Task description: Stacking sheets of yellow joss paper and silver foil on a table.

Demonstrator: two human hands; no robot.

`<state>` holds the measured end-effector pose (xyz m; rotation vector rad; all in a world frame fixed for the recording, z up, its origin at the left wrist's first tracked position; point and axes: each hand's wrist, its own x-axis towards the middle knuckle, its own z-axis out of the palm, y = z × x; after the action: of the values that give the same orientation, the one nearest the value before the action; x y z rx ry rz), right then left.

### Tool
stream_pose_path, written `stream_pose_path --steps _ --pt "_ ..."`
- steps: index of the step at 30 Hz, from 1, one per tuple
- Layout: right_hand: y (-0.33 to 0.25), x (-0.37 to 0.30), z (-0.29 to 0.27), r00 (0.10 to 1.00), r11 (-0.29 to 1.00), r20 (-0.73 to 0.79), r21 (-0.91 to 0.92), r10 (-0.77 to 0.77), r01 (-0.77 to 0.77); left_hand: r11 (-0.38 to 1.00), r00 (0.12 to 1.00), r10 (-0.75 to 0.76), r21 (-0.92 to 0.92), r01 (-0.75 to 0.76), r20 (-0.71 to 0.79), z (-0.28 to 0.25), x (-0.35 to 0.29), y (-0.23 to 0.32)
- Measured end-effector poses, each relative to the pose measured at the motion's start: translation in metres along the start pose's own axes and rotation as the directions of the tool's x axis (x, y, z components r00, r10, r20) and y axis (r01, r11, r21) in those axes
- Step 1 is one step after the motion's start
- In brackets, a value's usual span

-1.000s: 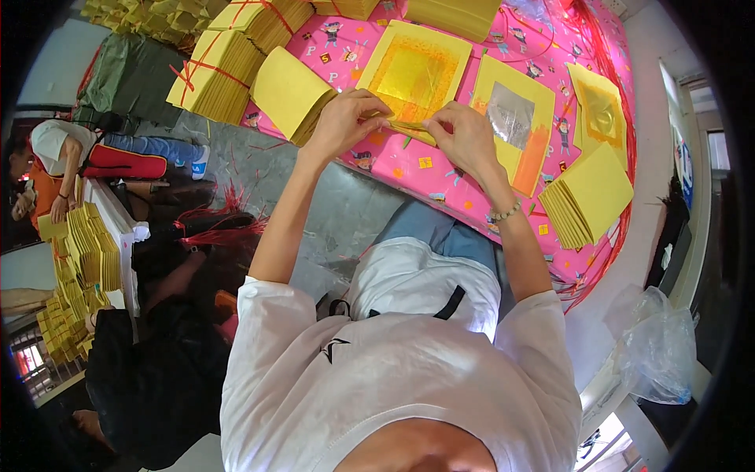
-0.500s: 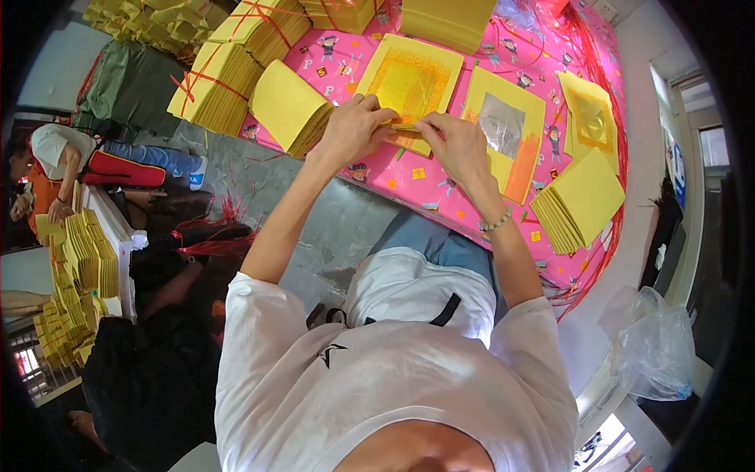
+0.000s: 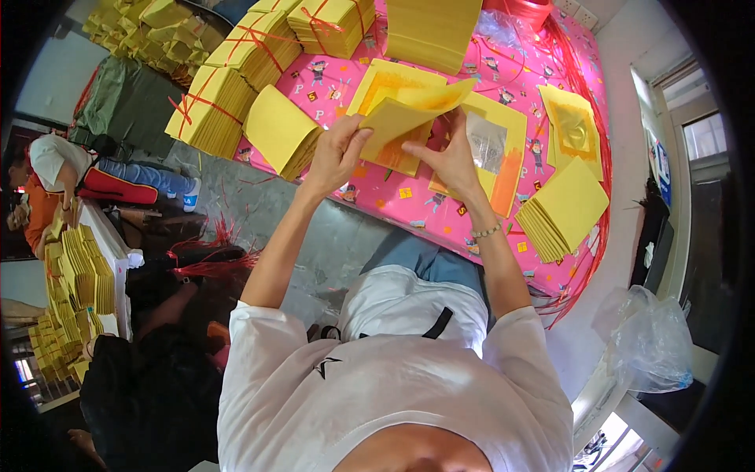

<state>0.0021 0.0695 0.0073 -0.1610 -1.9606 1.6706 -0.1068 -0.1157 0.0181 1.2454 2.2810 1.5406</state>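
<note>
A curved yellow paper sheet (image 3: 413, 112), with orange showing along its upper edge, is raised off the pink table. My left hand (image 3: 340, 155) pinches its lower left corner between thumb and fingers. Under its right side is my right hand (image 3: 450, 157), thumb spread from the fingers; the fingertips are partly hidden by the paper. Below lies another yellow sheet (image 3: 362, 98) with an orange, brushed-looking border. Beside my right hand are a yellow sheet with a silver square (image 3: 486, 144) and an orange stripe (image 3: 505, 185).
Red-tied bundles of yellow paper (image 3: 206, 110) and a loose stack (image 3: 279, 130) stand at left. A fanned stack (image 3: 562, 208) and an orange-marked sheet (image 3: 578, 134) lie at right. Red strings (image 3: 602, 204) hang along the table's right edge. Another person (image 3: 59, 169) works at far left.
The paper has come up off the sheet below and now curves above it. My right hand has opened and moved under its right side; my left hand still grips the left corner.
</note>
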Motion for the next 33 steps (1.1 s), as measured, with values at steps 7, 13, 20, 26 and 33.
stream_pose_path --steps 7,13,20,26,33 --pt "0.002 0.000 0.000 0.975 0.960 0.189 0.231 0.116 -0.159 0.878 0.997 -0.022 -0.475 0.054 0.072 0.016 0.000 0.011" --pt "-0.006 -0.005 0.003 0.989 0.981 0.112 0.159 0.096 -0.113 0.992 0.974 0.128 0.009 -0.129 -0.189 0.018 0.009 0.009" --pt "-0.024 -0.007 -0.002 0.966 0.931 0.175 0.282 0.188 -0.232 0.821 0.979 -0.201 -0.551 0.148 -0.037 0.017 0.011 0.024" --pt "-0.018 -0.004 -0.012 0.933 0.878 0.171 0.320 0.316 -0.356 0.591 0.833 -0.506 -0.613 0.524 0.225 0.013 0.019 0.043" --pt "-0.017 -0.005 -0.016 0.864 0.722 0.227 0.477 0.449 -0.500 0.527 0.792 -0.494 -0.601 0.601 0.358 0.017 0.030 0.032"
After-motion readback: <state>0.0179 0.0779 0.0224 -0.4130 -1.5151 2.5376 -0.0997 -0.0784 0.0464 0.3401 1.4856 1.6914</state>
